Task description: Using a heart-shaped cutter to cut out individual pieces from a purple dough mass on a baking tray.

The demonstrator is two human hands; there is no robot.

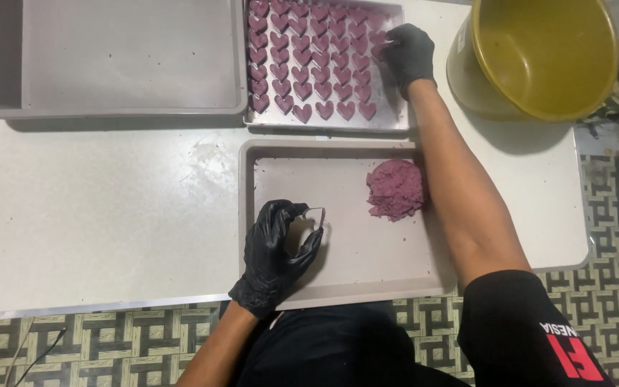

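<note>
Two gloved hands work apart: left hand grips a cutter ready, right hand pinches a heart onto the tray.

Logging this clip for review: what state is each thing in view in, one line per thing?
Left hand: gloved, pinching a small metal cutter.
Right hand: gloved, fingertips at the heart tray's right side.
Heart tray: nearly full of purple heart pieces.
Near tray: holds one dough lump.
Far-left tray: nothing in it.
Yellow bucket: upright, open.
</note>
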